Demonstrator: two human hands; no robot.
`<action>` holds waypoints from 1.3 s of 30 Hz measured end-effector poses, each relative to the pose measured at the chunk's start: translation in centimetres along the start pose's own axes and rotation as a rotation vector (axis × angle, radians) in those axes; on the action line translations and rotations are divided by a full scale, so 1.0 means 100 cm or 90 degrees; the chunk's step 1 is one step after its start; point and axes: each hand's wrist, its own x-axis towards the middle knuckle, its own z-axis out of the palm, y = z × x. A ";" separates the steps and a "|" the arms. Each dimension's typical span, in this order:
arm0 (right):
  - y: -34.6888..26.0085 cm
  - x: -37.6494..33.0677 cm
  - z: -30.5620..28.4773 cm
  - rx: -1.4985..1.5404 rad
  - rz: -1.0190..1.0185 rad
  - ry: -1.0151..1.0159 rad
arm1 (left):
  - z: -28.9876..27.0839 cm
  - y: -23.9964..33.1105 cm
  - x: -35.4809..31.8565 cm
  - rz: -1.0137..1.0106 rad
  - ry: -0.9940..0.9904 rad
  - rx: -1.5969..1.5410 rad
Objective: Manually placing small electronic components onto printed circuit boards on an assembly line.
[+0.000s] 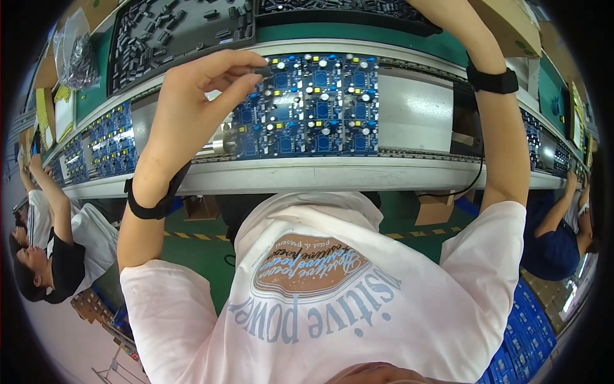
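Observation:
A panel of blue circuit boards [323, 112], dotted with yellow and white parts, lies on the conveyor rails in front of me. Over its upper left corner is my left hand [203, 96], thumb and forefinger closed on a small black cylindrical component [262, 72]. My right hand [448, 18] reaches to the far side, at a black tray of loose dark parts [358, 9]; the picture's upper edge cuts it off, so its fingers do not show. Another black tray [246, 40] with scattered black cylinders sits beyond my left hand.
More blue boards [110, 142] ride the conveyor [409, 169] to the left, and others at the right. A clear bag of dark parts [77, 54] stands at the far left. Cardboard boxes [508, 29] are at the far right. Co-workers [54, 253] sit on both sides.

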 end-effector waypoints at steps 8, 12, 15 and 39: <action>0.023 -0.001 0.016 -0.147 -0.081 0.057 | 0.012 0.001 0.013 0.183 -0.065 0.119; -0.035 -0.032 -0.008 0.176 0.014 0.061 | 0.013 -0.007 0.012 0.274 -0.113 0.231; -0.048 -0.045 -0.010 0.415 0.062 -0.006 | 0.016 -0.009 0.013 0.276 -0.129 0.276; -0.054 -0.084 0.018 0.841 0.168 -0.148 | 0.027 -0.011 0.013 0.362 -0.103 0.410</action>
